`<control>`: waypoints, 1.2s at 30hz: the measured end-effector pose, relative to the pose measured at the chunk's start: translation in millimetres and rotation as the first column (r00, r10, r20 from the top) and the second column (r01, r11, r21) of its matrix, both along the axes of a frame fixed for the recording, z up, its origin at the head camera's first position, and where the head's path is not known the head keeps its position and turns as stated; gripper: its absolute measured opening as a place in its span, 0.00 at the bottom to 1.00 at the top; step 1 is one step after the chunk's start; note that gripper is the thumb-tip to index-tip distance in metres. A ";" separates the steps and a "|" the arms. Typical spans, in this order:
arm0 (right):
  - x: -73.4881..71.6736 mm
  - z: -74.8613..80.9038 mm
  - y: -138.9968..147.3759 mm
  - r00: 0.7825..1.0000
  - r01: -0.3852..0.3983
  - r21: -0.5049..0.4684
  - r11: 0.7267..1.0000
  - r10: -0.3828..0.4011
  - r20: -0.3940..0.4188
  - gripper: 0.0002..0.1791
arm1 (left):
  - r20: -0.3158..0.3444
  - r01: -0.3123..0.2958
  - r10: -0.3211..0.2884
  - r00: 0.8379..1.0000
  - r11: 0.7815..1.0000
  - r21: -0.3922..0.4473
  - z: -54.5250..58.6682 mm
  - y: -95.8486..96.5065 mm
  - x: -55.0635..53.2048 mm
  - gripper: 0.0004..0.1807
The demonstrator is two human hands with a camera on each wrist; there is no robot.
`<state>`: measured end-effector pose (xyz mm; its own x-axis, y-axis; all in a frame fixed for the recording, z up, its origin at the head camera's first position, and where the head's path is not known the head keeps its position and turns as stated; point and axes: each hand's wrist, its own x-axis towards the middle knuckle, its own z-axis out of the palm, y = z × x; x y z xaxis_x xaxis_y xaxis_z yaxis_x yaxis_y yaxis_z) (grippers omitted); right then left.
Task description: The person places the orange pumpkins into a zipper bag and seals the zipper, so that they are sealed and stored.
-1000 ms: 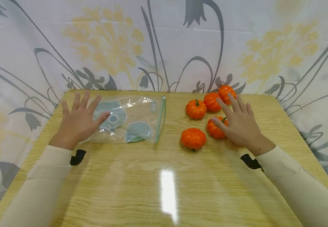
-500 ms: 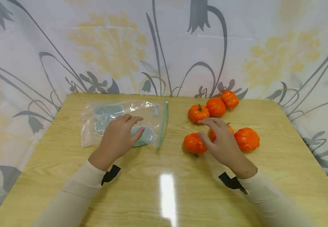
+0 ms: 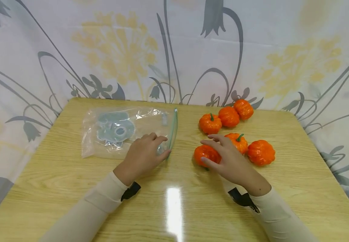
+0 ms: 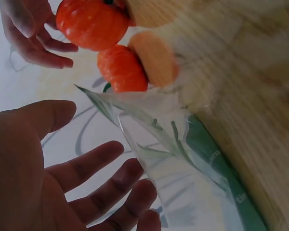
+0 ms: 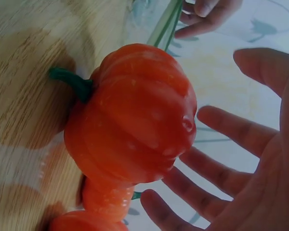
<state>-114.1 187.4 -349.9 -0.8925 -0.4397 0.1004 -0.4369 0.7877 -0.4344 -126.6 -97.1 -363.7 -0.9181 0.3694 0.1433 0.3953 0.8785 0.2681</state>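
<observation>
A clear zip bag point(image 3: 89, 144) with a green closure strip point(image 3: 173, 129) lies flat on the left of the table, pale blue-green print on its film. My left hand point(image 3: 142, 154) is over its right end beside the strip, thumb apart from loosely bent fingers; the left wrist view has nothing gripped between them. My right hand point(image 3: 230, 163) hovers at the nearest small orange pumpkin point(image 3: 204, 155), fingers spread and partly covering it. In the right wrist view that pumpkin point(image 5: 135, 120) lies with its green stem away from the palm, fingertips close to its skin; contact is hard to tell.
Beyond my right hand sit more orange pumpkins: one in the middle point(image 3: 237, 143), one to the right point(image 3: 261, 153), and a back row starting with a green-stemmed one point(image 3: 210, 123). A patterned cloth point(image 3: 186, 50) hangs behind the wooden table point(image 3: 150, 208).
Both hands have come inward from their wide, spread positions. The left slid right across the bag toward its strip; the right moved left to the nearest pumpkin. Bag and pumpkins look unmoved.
</observation>
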 end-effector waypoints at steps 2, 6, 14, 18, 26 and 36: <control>-0.9 -1.1 0.7 1.000 -0.015 0.020 1.000 0.015 0.009 0.30 | -0.015 0.000 0.000 1.000 1.000 0.001 -2.6 0.3 1.7 0.24; -4.0 -3.1 2.2 1.000 -0.028 0.065 0.998 0.027 0.012 0.32 | -0.025 -0.003 0.002 1.000 1.000 -0.007 -8.0 0.1 3.5 0.24; -5.3 -6.8 2.9 1.000 -0.016 0.128 0.992 0.013 0.024 0.34 | -0.003 0.001 -0.001 1.000 1.000 -0.032 -12.4 0.6 4.6 0.26; -5.8 -7.8 3.7 0.999 -0.021 0.141 0.990 0.017 0.029 0.34 | 0.018 0.006 -0.005 1.000 0.999 -0.043 -13.0 2.3 5.8 0.27; -7.3 -11.1 4.6 0.999 -0.043 0.150 0.988 0.044 -0.003 0.33 | 0.069 0.006 -0.002 0.998 0.998 -0.067 -20.2 4.6 7.3 0.27; -9.0 -14.5 2.7 0.999 -0.044 0.125 0.991 0.043 0.008 0.34 | 0.126 0.016 -0.009 0.992 0.998 -0.056 -25.2 2.6 9.5 0.25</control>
